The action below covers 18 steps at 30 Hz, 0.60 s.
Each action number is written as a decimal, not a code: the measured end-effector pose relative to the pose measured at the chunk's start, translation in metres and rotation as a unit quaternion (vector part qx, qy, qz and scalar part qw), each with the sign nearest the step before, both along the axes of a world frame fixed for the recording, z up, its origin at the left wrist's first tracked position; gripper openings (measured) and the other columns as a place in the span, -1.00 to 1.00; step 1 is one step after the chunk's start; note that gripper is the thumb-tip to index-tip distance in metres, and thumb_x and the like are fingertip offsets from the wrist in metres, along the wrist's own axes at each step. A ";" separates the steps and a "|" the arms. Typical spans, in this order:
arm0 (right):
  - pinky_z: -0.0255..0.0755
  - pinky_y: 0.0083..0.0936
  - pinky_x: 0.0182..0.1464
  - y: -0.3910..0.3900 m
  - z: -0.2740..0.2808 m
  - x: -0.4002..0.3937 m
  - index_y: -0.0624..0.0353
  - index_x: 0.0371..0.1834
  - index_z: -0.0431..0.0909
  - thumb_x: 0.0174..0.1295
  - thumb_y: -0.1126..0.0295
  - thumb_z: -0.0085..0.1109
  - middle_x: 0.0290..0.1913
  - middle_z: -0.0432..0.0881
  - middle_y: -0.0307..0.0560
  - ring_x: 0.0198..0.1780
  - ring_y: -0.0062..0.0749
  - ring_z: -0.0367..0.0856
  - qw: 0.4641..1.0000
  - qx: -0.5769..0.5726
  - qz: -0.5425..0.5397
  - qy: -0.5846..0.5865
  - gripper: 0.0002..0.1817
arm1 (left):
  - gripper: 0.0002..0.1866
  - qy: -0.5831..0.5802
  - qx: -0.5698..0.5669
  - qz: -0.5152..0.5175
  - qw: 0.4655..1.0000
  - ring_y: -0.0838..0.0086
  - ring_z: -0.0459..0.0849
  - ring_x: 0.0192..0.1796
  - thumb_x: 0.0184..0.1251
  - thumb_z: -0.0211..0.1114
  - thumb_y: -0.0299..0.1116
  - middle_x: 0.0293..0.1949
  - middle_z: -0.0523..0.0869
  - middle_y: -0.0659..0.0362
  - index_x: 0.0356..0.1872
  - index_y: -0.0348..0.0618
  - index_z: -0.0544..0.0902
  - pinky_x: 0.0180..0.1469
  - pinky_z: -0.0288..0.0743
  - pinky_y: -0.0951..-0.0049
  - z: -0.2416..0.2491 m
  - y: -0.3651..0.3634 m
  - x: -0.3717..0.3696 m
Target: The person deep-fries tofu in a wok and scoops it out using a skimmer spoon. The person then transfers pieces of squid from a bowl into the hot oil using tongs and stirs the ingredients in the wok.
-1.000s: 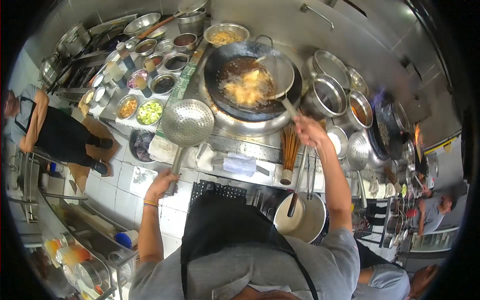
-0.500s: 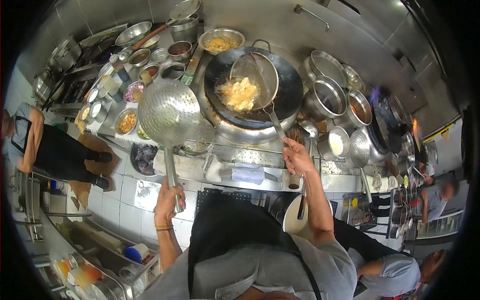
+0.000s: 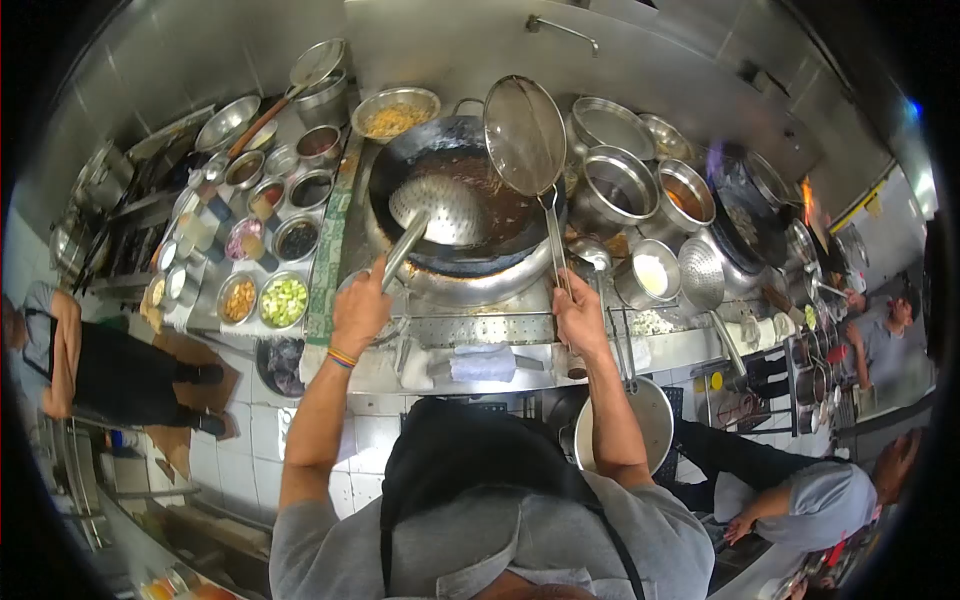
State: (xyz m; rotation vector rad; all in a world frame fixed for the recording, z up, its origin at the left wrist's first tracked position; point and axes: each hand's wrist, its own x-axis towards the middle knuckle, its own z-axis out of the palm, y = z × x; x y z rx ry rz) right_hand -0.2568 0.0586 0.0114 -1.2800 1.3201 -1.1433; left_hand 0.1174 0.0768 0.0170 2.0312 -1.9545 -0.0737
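Note:
My left hand (image 3: 360, 312) is closed round the handle of a perforated skimmer (image 3: 437, 210), whose round bowl is tilted down in the wok (image 3: 395, 165). Dark oil (image 3: 505, 222) covers the bottom of the wok. With its fingers wrapped about the handle, my right hand (image 3: 580, 315) holds up a fine mesh strainer (image 3: 525, 135). The strainer's round mesh overlaps the wok's right rim in this view, and no food pieces show in it. The light fried pieces are out of sight.
Left of the wok stand bowls of chopped green pieces (image 3: 284, 298), browned chunks (image 3: 238, 298) and sauces. Metal pots (image 3: 620, 190) crowd the right side, near another skimmer (image 3: 702, 270). A folded cloth (image 3: 482, 364) lies at the front edge. Co-workers stand left (image 3: 110, 370) and right (image 3: 820, 505).
The skimmer has swung right from beside the wok down into it. The mesh strainer has risen from the wok toward its right rim, and the fried pieces no longer show.

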 end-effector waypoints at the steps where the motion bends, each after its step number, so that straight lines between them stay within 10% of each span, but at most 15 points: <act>1: 0.28 -0.60 -0.53 0.003 0.005 -0.006 0.29 0.43 0.40 0.46 0.50 0.08 -0.47 0.52 -0.27 -0.56 -0.68 0.39 0.999 0.015 -0.013 -0.035 -0.52 | -0.30 -0.014 0.005 -0.006 1.000 -0.11 0.73 -0.16 0.17 0.24 -0.41 -0.09 0.70 -0.12 0.44 0.05 0.40 -0.12 0.60 -0.08 0.002 -0.003 0.009; 13: 0.00 -0.70 -0.82 -0.061 -0.002 -0.217 0.19 0.27 0.41 0.48 0.46 -0.06 -0.43 0.45 -0.24 -0.73 -0.74 0.18 0.846 0.137 0.012 -0.515 -0.67 | -0.30 -0.077 -0.043 -0.071 0.994 0.00 0.71 -0.09 0.22 0.22 -0.53 -0.16 0.67 0.03 0.41 0.36 0.49 -0.06 0.56 0.00 0.010 -0.058 0.140; 18: 0.57 -0.63 -0.55 -0.036 -0.001 -0.236 0.34 0.46 0.22 0.54 -0.04 -0.08 -0.02 0.66 0.26 -0.44 -0.34 0.64 0.842 0.106 -0.074 -0.524 -0.31 | -0.32 -0.056 -0.041 -0.065 0.995 0.04 0.70 -0.04 0.21 0.24 -0.52 -0.17 0.67 0.06 0.38 0.36 0.53 -0.01 0.52 0.01 0.012 -0.074 0.149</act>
